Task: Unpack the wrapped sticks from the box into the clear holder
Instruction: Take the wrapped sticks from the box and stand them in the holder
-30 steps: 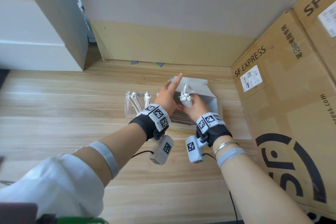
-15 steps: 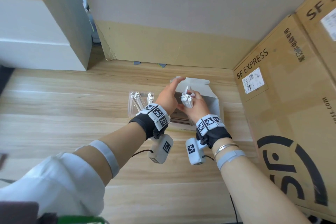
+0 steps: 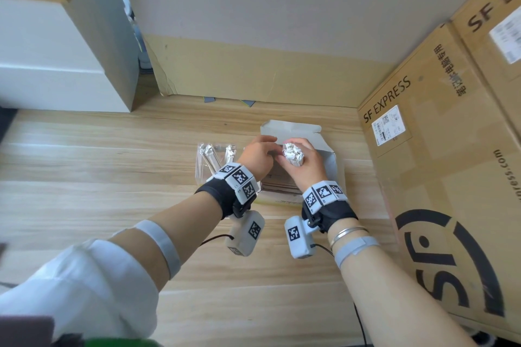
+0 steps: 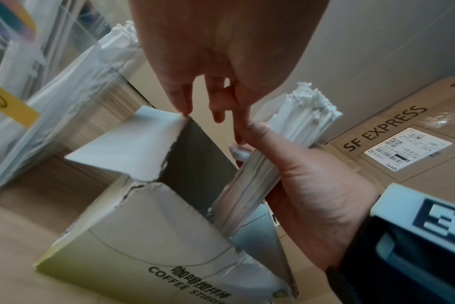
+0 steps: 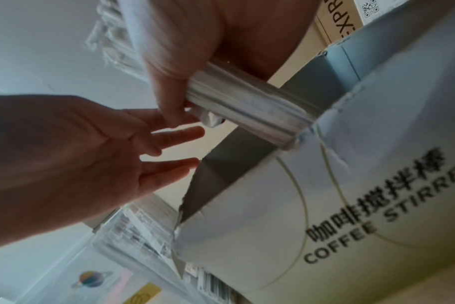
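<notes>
The white "COFFEE STIRRER" box stands open on the wooden table, its top edge torn. My right hand grips a thick bundle of white paper-wrapped sticks, whose lower end is still inside the box. In the left wrist view the bundle leans out of the opening. My left hand has straight fingers; one fingertip touches the left flap's tip. The clear holder stands just left of the box and holds several wrapped sticks.
Large brown SF EXPRESS cartons wall off the right side. A cardboard sheet leans on the wall behind. A white and grey cabinet stands at the back left. Bare wooden tabletop lies to the left and front.
My right hand has kept its grip on the bundle and shifted slightly. My left hand's fingers have drawn back from the far flap and come down onto the left flap's tip.
</notes>
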Demonstrator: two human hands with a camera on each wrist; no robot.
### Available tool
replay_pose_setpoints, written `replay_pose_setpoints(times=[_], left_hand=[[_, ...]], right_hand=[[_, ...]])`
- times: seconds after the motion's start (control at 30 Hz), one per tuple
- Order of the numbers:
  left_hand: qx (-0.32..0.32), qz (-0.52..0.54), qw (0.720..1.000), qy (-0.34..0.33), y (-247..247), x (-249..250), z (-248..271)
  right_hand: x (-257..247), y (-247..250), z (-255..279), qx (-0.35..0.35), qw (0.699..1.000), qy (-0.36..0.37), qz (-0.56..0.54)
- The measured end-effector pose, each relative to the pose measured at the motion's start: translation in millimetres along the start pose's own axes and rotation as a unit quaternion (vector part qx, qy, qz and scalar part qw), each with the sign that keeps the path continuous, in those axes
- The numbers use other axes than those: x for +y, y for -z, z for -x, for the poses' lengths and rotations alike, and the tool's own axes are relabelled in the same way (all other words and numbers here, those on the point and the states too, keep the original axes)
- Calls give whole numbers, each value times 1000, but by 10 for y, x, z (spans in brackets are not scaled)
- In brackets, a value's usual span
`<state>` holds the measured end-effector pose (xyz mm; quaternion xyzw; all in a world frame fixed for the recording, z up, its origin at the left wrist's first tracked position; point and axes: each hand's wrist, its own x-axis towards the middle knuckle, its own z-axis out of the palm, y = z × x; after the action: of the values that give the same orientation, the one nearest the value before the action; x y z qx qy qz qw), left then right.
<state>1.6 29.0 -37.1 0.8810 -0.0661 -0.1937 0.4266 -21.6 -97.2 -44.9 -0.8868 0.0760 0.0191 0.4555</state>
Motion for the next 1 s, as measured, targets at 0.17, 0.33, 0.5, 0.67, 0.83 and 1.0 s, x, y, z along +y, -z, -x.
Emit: replay_pose_setpoints(times=[0.17,0.33,0.5,0.67,0.83,1.0], left_hand=[[2,7,1000,25,68,36,-19],[57,22,997,55,232,-5,-37],[162,31,984,64,413,-146,14],[191,-53,974,113,522,-287,67],[91,-79,974,194,604,-490,86],[61,-48,981,176,691,-655,89]], right_hand=[[-117,5,-18,0,999,-38,-12],[-175,-54,-61,9,997,-68,-33],[-264,-91,-98,21,998,-57,-31],[-542,-216,-151,28,995,-47,-85],[-838,-277,-232,31,992,-10,-125],[-1148,-326,-252,48,982,31,-181]])
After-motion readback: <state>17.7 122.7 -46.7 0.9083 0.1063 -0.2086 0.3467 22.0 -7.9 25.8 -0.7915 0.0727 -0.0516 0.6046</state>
